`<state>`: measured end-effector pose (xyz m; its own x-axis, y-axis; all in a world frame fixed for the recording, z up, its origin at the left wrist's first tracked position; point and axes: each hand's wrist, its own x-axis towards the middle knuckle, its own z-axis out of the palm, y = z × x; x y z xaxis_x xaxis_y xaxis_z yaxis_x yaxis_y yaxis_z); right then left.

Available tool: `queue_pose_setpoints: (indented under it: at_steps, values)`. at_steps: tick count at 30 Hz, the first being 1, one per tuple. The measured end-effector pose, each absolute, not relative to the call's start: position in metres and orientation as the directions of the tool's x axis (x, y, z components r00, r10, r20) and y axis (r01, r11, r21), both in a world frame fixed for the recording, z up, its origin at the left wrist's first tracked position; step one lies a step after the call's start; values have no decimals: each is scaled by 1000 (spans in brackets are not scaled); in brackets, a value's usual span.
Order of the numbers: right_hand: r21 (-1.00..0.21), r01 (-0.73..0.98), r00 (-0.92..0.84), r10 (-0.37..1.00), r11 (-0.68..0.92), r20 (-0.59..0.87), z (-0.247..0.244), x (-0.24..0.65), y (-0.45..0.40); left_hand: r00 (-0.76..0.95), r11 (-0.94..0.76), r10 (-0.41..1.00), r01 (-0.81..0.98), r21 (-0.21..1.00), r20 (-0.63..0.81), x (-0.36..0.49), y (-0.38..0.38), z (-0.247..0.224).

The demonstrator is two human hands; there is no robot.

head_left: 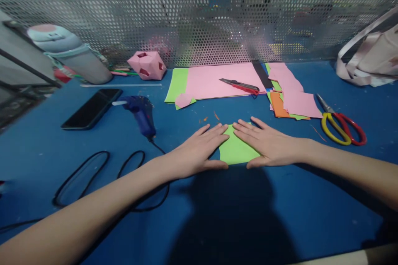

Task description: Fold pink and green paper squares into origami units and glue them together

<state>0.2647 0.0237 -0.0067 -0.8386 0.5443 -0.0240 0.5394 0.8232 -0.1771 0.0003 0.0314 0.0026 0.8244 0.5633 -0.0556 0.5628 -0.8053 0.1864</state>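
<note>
A small sheet of bright green paper lies on the blue table in front of me. My left hand rests on its left part, palm down with the fingers stretched out. From the other side my right hand lies over the right part, its fingers also extended and flat. Both thumbs are near the sheet's lower edge, and the fingertips reach its upper part. The paper's left and right sides are partly hidden under the hands.
Behind lie pink sheets with a red utility knife. Paper scraps and scissors are at right. On the left are a blue glue gun, its looping cord, a phone, a pink paper polyhedron and a bottle.
</note>
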Motion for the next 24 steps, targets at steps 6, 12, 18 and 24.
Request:
queue_pose_setpoints:
  at_steps: [6,12,18,24]
  values:
    - [-196,638,-759,651,744,-1,-5,243,12,824,-804,565,563,189,-50,0,32,4]
    - [-172,710,-690,723,683,26,-12,224,17,820,-815,571,571,101,-27,-1,30,4]
    - [-20,846,-530,845,533,68,-10,245,6,794,-794,608,608,0,9,0,28,1]
    - [-15,790,-605,784,613,137,-10,230,7,755,-756,654,653,35,45,3,19,-1]
